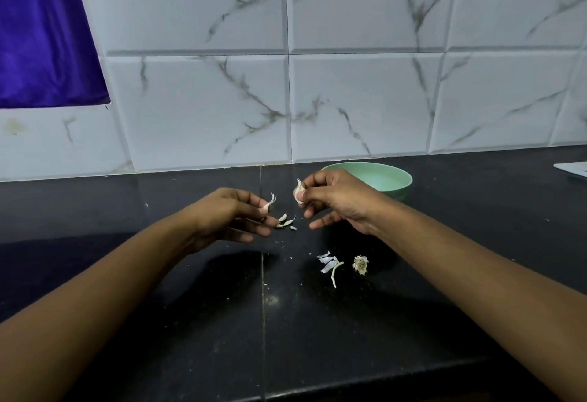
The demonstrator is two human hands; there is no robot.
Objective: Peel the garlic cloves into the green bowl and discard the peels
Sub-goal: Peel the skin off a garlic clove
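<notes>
The right grip [336, 201] is pinching the garlic clove [298, 195] upright just in front of the green bowl [401, 187], while the left grip [228, 214] is pinching a loose peel [270, 202].

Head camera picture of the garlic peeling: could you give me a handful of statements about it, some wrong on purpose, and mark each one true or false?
1. The right hand holds a garlic clove. True.
2. The left hand is empty. False: it pinches a strip of peel.
3. The green bowl stands beyond the right hand, near the tiled wall. True.
4. The counter is white. False: it is black; the tiled wall is white.
5. Every scrap is inside the green bowl. False: loose peels lie on the counter below the hands, and more lie nearer the camera.
</notes>
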